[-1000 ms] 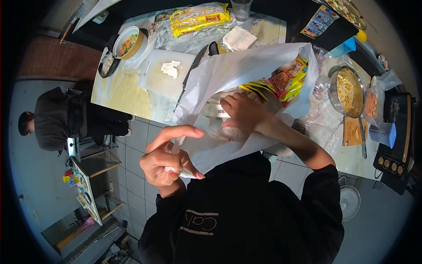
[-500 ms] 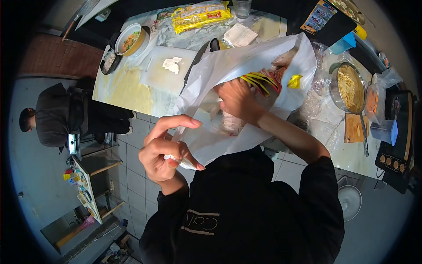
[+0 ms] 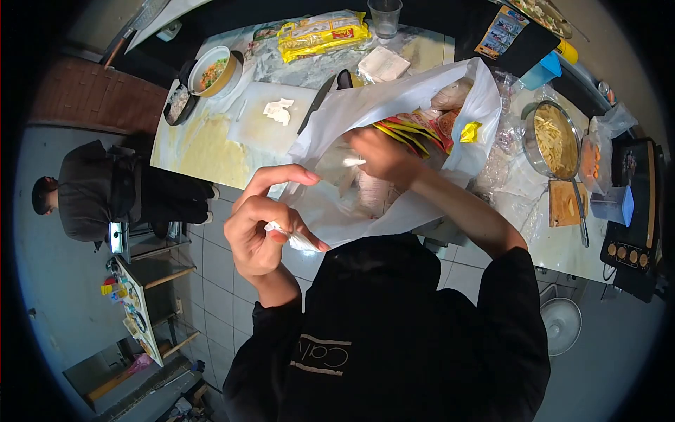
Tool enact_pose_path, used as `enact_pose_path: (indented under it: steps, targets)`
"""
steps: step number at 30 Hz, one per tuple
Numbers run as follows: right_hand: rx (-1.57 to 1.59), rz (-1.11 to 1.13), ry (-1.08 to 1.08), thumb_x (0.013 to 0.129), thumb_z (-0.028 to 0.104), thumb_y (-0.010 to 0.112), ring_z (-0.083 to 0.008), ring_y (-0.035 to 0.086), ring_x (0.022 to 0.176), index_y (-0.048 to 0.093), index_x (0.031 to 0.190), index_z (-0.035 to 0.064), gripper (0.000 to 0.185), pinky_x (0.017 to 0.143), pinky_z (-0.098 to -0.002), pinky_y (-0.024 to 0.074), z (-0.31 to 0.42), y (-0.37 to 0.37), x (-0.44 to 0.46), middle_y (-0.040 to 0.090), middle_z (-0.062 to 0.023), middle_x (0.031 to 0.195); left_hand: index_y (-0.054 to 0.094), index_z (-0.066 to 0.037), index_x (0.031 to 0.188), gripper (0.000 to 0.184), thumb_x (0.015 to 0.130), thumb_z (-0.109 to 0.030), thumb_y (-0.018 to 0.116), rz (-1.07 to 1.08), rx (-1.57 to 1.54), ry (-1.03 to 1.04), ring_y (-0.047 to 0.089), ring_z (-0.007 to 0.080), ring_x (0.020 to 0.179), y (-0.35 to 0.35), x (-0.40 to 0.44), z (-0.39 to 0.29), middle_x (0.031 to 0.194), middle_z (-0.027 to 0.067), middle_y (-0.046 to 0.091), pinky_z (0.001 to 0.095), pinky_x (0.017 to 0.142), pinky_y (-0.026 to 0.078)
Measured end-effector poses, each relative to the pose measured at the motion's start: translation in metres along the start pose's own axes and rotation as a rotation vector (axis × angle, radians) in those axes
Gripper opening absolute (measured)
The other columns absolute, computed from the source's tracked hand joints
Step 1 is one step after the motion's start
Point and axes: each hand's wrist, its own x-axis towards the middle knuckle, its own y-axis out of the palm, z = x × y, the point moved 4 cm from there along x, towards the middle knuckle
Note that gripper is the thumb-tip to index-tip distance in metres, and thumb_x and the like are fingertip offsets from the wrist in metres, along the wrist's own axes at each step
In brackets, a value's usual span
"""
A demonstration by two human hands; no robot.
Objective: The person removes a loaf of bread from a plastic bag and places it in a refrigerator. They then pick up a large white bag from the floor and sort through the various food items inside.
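A large white plastic bag [image 3: 330,130] lies open in front of me. My left hand [image 3: 260,228] pinches a twisted white edge of it, the index finger raised. Inside the bag is my right hand [image 3: 383,155], its fingers blurred by motion, with a small whitish bit at them; what they grip, if anything, I cannot make out. Yellow and red packets [image 3: 408,133] lie just beyond that hand. A clear-wrapped pale item [image 3: 371,191] rests below it in the bag.
Behind the bag are a white block [image 3: 383,65], a yellow packet [image 3: 323,35] and a glass [image 3: 384,17]. Left are a cutting board [image 3: 256,126] and a bowl [image 3: 213,72]. A pan of cut strips [image 3: 553,139] and a knife [image 3: 581,211] are right. Another person [image 3: 91,183] stands far left.
My right hand has shifted about inside the bag, and a whitish bit now shows at its fingers. The packets are more exposed. My left hand keeps its pinch on the bag edge.
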Motion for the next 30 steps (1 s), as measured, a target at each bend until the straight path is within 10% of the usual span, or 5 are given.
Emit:
enact_pose_path:
  steps: [3,12,16,22,30]
  targets:
    - [0.214,-0.162,-0.106,0.069,0.009,0.06,-0.0294,0.055,0.09,0.055,0.112,-0.0036,0.044,0.076,-0.0407,0.0438,-0.006,-0.015,0.001,0.055,-0.0142,0.092,0.05,0.004,0.074,0.043,0.089,-0.037,0.054,0.009,0.001,-0.018,0.065,0.0329,0.063,0.0,0.0,0.001,0.101,0.0373,0.051,0.0323,0.04,0.054]
    - [0.343,0.04,0.658,0.081,0.02,0.052,-0.0348,0.053,0.109,0.052,0.117,0.0004,0.041,0.093,-0.0383,0.0412,-0.062,-0.071,0.018,0.056,-0.0236,0.115,0.049,0.003,0.077,0.04,0.091,-0.034,0.053,0.035,0.061,-0.056,0.063,0.0234,0.053,0.0,0.003,0.001,0.102,0.0353,0.053,0.0274,0.042,0.052]
    - [0.325,0.168,0.468,0.081,0.015,0.056,-0.0378,0.05,0.11,0.051,0.118,-0.0001,0.041,0.096,-0.0427,0.0382,-0.062,-0.045,0.014,0.054,-0.0241,0.116,0.049,0.002,0.079,0.038,0.092,-0.033,0.052,0.052,-0.001,-0.007,0.061,0.0201,0.051,0.007,0.006,0.002,0.104,0.0334,0.052,0.0261,0.042,0.051]
    - [0.219,-0.261,0.293,0.08,0.018,0.061,-0.0369,0.055,0.097,0.057,0.101,-0.0007,0.029,0.085,-0.0453,0.0414,-0.043,-0.045,0.014,0.059,-0.0232,0.101,0.044,0.0,0.08,0.036,0.093,-0.033,0.05,0.065,-0.027,0.017,0.059,0.0188,0.047,0.014,0.013,0.003,0.107,0.0309,0.047,0.0229,0.04,0.047]
    - [0.115,0.229,0.125,0.076,0.023,0.067,-0.0319,0.051,0.103,0.05,0.111,0.0011,0.045,0.086,-0.0407,0.0402,0.01,-0.039,0.017,0.053,-0.0183,0.102,0.039,-0.002,0.08,0.037,0.093,-0.036,0.047,0.025,0.011,0.08,0.058,0.0215,0.046,0.013,0.011,0.004,0.106,0.0253,0.041,0.022,0.038,0.045]
